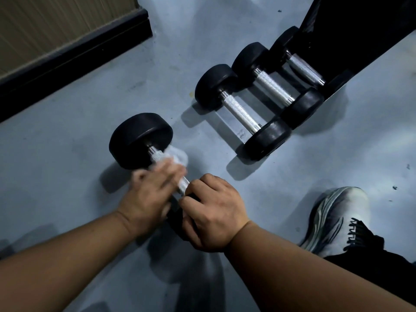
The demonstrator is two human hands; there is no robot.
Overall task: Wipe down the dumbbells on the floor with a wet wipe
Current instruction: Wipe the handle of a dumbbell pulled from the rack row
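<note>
A black dumbbell [140, 140] with a knurled steel handle lies on the grey floor in front of me. My left hand [149, 194] wraps a white wet wipe [177, 157] around the handle; the hand is motion-blurred. My right hand [211, 212] grips the dumbbell's near black head, which it mostly hides. Three more black dumbbells lie side by side to the upper right: the nearest [242, 113], a middle one [275, 86], and a far one [304, 67] partly under a dark frame.
A black slanted frame or bench [351, 34] stands at the upper right over the far dumbbell. A black skirting board [74, 64] below a wood-look wall runs along the upper left. My white-and-grey shoe [337, 219] rests on the floor at the right.
</note>
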